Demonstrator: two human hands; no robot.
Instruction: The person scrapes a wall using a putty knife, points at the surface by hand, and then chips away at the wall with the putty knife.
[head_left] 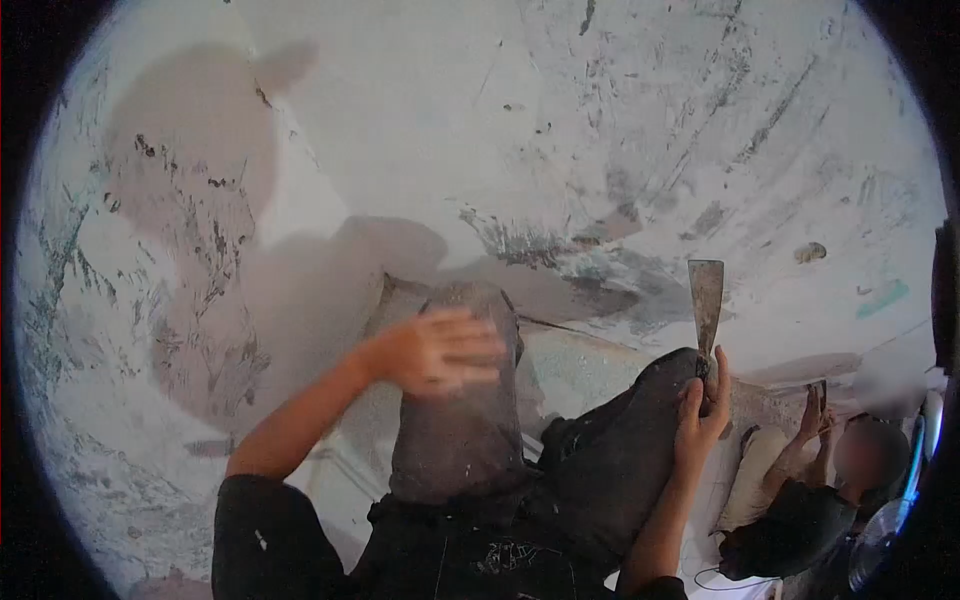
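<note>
My left hand [435,352] is over my left knee, its fingers spread and somewhat blurred, with nothing in it. In my right hand [702,415], raised beside my right knee, is a scraper [707,300] held by its handle, its wide flat blade pointing up. The blade looks worn and stained. Both my legs, in dark dusty trousers [455,440], are bent in front of the wall. Ahead, the pale wall [400,120] carries dark scrape marks and rough patches.
At the lower right another person [800,520] in dark clothes sits close by with hands raised. A round fan-like object [875,545] stands at the far right edge. A ledge [590,365] runs along the wall's foot. Shadows fall on the wall at left.
</note>
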